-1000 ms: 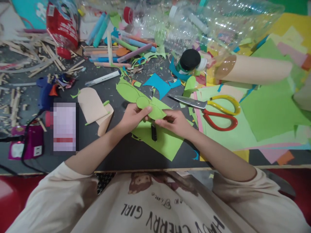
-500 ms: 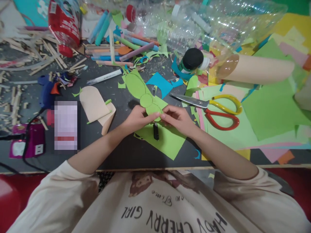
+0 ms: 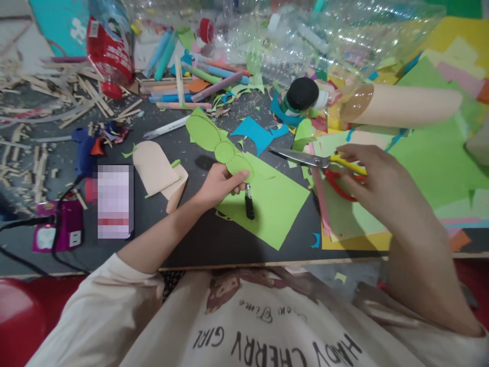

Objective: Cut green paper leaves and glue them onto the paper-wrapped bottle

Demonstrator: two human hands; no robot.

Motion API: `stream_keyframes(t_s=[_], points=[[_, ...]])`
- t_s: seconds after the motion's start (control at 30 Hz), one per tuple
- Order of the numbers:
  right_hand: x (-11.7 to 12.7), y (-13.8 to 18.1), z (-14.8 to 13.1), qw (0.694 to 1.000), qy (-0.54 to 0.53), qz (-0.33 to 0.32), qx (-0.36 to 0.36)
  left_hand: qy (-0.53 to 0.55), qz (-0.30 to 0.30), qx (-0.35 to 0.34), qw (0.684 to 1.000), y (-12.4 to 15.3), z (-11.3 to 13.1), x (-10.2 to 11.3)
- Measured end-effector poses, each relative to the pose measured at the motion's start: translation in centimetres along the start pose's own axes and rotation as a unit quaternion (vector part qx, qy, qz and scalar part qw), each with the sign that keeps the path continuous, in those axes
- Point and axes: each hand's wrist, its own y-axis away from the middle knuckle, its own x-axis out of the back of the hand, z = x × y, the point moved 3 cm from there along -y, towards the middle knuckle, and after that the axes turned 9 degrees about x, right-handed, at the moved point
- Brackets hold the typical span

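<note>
My left hand (image 3: 219, 183) pinches a green paper cut-out (image 3: 214, 140) with rounded lobes, held just above the dark table. Under it lies a green paper sheet (image 3: 273, 204) and a small black marker (image 3: 249, 203). My right hand (image 3: 364, 176) is out to the right, its fingers curled over the red and yellow handles of the scissors (image 3: 321, 163), which lie on stacked coloured paper. Whether the fingers grip the handles or only touch them is not clear.
Beige card pieces (image 3: 155, 168) lie left of my left hand. A blue glue gun (image 3: 84, 148), wooden sticks (image 3: 46, 107), chalk sticks (image 3: 198, 81), clear plastic bottles (image 3: 305, 35), a black-capped bottle (image 3: 301, 94) and a beige paper roll (image 3: 405, 104) crowd the back. Coloured sheets (image 3: 431, 163) cover the right side.
My right hand let go of the green cut-out and moved right onto the scissors. My left hand still holds the cut-out.
</note>
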Motion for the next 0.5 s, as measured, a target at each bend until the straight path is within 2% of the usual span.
stream_keyframes(t_s=[0.03, 0.1, 0.23, 0.3, 0.4, 0.5], points=[[-0.1, 0.6, 1.0, 0.998, 0.054, -0.036, -0.001, 0.002, -0.002, -0.002, 1.0, 0.0, 0.0, 0.0], [-0.8, 1.6, 2.4, 0.992, 0.096, -0.085, 0.017, 0.01, -0.001, -0.003, 1.0, 0.0, -0.2, 0.0], [-1.9, 1.6, 3.5, 0.992, 0.101, -0.068, 0.045, 0.036, 0.006, -0.009, 0.999, -0.2, -0.7, 0.1], [-2.1, 0.9, 3.6, 0.991, 0.082, -0.093, 0.053, 0.035, 0.004, -0.018, 0.999, -0.3, -1.0, 0.1], [-2.0, 0.1, 3.3, 0.99, 0.055, -0.128, 0.028, 0.035, 0.008, -0.022, 0.999, -0.4, -1.1, 0.2], [-1.2, 0.1, 2.7, 0.995, 0.017, -0.099, -0.011, 0.049, 0.016, -0.016, 0.999, -0.4, -1.0, 0.3]])
